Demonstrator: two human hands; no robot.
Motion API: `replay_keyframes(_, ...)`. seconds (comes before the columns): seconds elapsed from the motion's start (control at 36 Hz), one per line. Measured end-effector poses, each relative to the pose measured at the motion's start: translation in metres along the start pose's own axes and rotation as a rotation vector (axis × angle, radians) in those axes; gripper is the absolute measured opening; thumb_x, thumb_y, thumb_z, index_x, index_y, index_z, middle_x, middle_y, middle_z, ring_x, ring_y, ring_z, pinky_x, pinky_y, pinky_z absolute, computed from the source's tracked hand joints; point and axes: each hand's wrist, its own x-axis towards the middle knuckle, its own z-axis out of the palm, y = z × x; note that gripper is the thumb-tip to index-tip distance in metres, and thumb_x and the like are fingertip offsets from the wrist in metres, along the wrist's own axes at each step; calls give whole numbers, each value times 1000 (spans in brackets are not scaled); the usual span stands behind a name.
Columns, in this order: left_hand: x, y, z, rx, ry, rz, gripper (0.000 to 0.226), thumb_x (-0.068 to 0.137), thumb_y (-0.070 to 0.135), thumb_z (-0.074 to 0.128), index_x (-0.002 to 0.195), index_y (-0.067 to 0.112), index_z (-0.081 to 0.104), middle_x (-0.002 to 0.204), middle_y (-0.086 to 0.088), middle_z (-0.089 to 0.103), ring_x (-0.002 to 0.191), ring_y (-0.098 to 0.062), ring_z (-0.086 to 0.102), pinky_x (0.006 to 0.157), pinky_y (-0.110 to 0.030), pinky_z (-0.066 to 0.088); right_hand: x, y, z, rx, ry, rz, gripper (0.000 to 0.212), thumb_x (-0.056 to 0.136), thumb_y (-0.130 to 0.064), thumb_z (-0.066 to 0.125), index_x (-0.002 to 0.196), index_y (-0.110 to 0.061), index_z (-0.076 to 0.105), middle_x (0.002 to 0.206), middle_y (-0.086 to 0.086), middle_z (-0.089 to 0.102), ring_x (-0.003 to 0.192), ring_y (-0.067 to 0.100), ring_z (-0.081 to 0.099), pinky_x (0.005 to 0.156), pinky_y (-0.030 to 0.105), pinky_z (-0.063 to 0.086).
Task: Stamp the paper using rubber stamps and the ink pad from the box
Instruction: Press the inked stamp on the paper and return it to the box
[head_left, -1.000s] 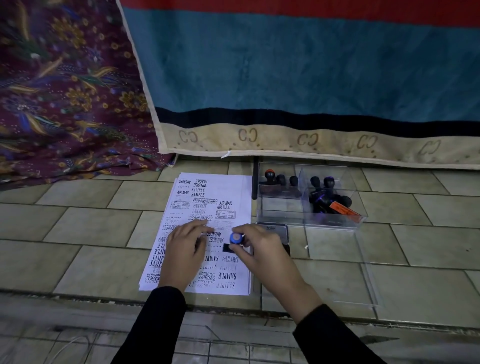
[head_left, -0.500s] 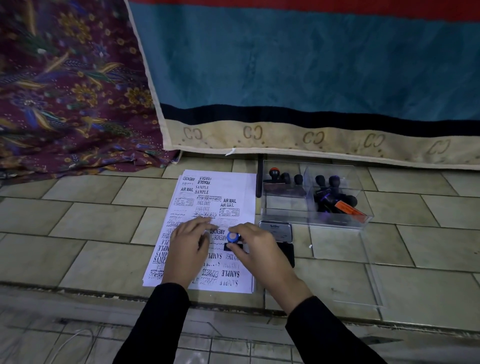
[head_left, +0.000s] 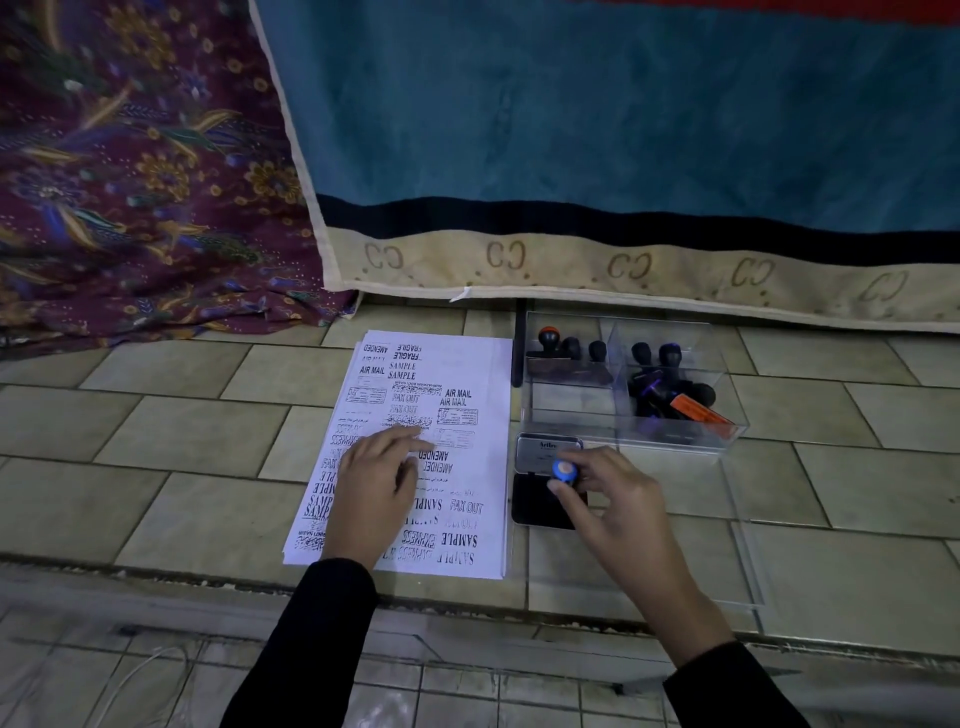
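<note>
A white paper (head_left: 483, 374), covered with black stamp prints, lies on the tiled floor. My left hand (head_left: 376, 486) rests flat on its lower middle with fingers spread. My right hand (head_left: 618, 506) grips a rubber stamp with a blue-capped handle (head_left: 563, 471) and holds it on the open black ink pad (head_left: 530, 506), just right of the paper. The pad's silver lid (head_left: 545, 449) stands open behind it. A clear plastic box (head_left: 571, 410) beyond the pad holds several more dark-handled stamps.
A clear box lid (head_left: 727, 545) lies flat on the tiles to the right of my right hand. A teal blanket with a beige border (head_left: 623, 260) hangs just behind the box, and patterned purple cloth (head_left: 130, 182) lies at the left. A tiled step edge runs under my forearms.
My right hand has carried the blue-capped stamp off the paper to the right and onto the ink pad. My left hand has stayed flat on the paper.
</note>
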Motion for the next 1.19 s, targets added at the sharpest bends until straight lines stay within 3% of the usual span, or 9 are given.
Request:
replay_keyframes(0.28,-1,2,-1,5,-8,-8,30,90,24,44,106,35,66,125,19,57,117,-9,48,105,-35,28,-3,1,6,-69,-42,-67,22,80,-12,73,101,-13,66,92,-6,60,72,2,56,70,10,46)
replay_keyframes(0.42,-2,4,-2,1,-11,-14,30,90,23,44,106,34,67,125,18,57,117,-9,47,103,-28,23,-10,4,8,-86,-51,-76,21,79,-9,73,99,-10,66,91,-8,59,78,-1,54,74,14,48)
replay_keyframes(0.64,-2,4,-2,4,-10,-12,30,90,22,44,107,33,67,126,17,57,117,-9,48,104,-29,24,-5,2,7,-61,-50,-43,16,79,-9,73,91,-11,63,88,-9,57,75,4,58,70,13,48)
replay_keyframes(0.83,-2,2,-1,4,-11,-5,30,89,21,46,106,34,66,125,19,57,117,-9,49,104,-31,27,-4,0,8,-59,-24,-23,14,80,-9,72,87,-11,60,88,-5,60,75,8,61,69,21,51)
replay_keyframes(0.92,-2,3,-2,4,-6,-3,30,89,21,46,106,34,66,124,19,57,117,-10,49,103,-31,28,-5,-3,7,-91,-55,-17,16,78,-9,73,89,-12,61,88,-8,59,73,7,60,69,18,50)
replay_keyframes(1.03,-1,3,-1,-2,-5,-2,29,89,20,47,105,34,66,124,19,57,117,-9,48,104,-32,27,2,-9,6,-101,-95,-2,14,80,-15,71,90,-14,61,89,-6,60,76,8,61,71,27,53)
replay_keyframes(1.19,-1,1,-1,19,-6,3,30,89,22,46,107,34,66,125,18,58,117,-10,49,103,-33,29,23,-31,33,-26,-122,-37,18,84,-19,68,99,-13,60,98,-1,62,82,11,63,75,28,54)
